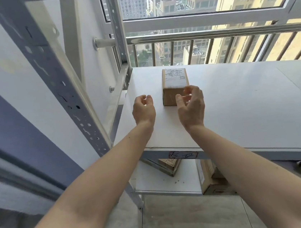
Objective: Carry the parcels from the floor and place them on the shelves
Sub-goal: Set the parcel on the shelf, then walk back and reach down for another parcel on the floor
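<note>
Cardboard parcel (175,85) on white shelf (239,107), hands empty beside it

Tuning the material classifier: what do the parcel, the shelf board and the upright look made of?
Parcel: brown corrugated cardboard, matte, with a white printed label on top. Shelf board: smooth white panel, probably laminate or painted metal; unclear. Upright: grey painted steel, with punched slots.

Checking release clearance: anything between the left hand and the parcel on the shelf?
No. In the head view, only bare white shelf shows between the left hand and the parcel; nothing else lies there.
</note>
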`<move>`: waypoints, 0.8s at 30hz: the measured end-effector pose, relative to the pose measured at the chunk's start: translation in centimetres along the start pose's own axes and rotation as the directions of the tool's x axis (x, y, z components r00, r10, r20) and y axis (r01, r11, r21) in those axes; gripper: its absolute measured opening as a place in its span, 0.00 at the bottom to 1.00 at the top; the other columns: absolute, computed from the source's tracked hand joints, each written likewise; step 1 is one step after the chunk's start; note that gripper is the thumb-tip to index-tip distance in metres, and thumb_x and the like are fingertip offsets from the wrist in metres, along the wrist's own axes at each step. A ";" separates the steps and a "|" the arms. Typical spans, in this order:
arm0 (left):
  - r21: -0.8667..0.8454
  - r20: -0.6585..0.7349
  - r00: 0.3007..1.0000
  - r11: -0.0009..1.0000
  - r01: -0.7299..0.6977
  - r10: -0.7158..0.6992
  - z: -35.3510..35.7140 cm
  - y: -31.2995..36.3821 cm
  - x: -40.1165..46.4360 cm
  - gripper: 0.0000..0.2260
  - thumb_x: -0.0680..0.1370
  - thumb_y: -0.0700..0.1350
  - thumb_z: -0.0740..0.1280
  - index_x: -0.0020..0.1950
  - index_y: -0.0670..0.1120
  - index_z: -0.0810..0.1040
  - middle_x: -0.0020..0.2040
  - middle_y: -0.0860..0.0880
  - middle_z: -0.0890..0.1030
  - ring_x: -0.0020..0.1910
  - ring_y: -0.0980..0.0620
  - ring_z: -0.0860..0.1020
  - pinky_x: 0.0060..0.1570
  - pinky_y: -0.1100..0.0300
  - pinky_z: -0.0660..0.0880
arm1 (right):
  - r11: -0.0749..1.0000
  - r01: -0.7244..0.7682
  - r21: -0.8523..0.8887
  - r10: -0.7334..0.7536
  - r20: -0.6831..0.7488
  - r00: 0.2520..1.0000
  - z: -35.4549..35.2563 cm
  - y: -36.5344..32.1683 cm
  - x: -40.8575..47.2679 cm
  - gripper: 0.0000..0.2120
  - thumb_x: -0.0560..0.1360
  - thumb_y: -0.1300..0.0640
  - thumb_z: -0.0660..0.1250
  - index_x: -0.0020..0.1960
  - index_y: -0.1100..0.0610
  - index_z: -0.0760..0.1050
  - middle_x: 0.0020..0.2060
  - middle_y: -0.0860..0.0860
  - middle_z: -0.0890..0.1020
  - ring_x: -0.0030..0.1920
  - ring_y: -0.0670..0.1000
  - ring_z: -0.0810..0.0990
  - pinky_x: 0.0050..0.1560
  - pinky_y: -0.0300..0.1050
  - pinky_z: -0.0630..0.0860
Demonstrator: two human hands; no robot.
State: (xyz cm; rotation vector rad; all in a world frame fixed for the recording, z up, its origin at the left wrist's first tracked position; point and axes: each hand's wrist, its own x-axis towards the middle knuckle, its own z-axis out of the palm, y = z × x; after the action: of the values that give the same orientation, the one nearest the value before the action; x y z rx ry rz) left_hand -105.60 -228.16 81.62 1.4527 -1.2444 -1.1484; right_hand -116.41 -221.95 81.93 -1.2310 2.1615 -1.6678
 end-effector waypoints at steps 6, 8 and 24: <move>-0.148 -0.150 0.988 0.989 0.007 -0.030 -2.8 -1.1 -3.1 0.07 0.82 0.50 0.60 0.55 0.49 0.74 0.46 0.55 0.79 0.50 0.50 0.83 0.56 0.52 0.79 | 0.994 0.016 0.111 -0.022 0.051 0.998 2.0 -1.8 -3.2 0.11 0.80 0.58 0.62 0.60 0.61 0.74 0.54 0.58 0.80 0.51 0.57 0.81 0.54 0.46 0.74; -0.153 -0.196 0.981 0.988 -0.027 -0.003 -3.8 -1.2 -4.5 0.07 0.83 0.51 0.59 0.55 0.50 0.73 0.48 0.54 0.79 0.49 0.52 0.83 0.56 0.52 0.80 | 0.987 0.027 0.158 -0.043 0.099 0.994 2.6 -2.4 -4.3 0.11 0.80 0.57 0.61 0.59 0.61 0.75 0.53 0.58 0.80 0.49 0.58 0.82 0.53 0.50 0.77; -0.267 -0.680 0.705 0.964 0.016 -0.200 -15.7 -9.8 -20.5 0.05 0.81 0.47 0.61 0.45 0.51 0.73 0.41 0.50 0.81 0.41 0.49 0.82 0.48 0.50 0.80 | 0.954 -0.009 0.301 -0.206 0.676 0.707 2.1 -4.8 -22.3 0.07 0.80 0.54 0.59 0.54 0.54 0.72 0.49 0.53 0.81 0.50 0.58 0.82 0.55 0.56 0.77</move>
State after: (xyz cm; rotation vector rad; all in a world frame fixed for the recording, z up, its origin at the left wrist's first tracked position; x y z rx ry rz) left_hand -89.84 -205.92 76.98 1.5691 -0.4597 -0.6583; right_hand -98.25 -208.74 77.44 -1.5745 1.3566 -1.1763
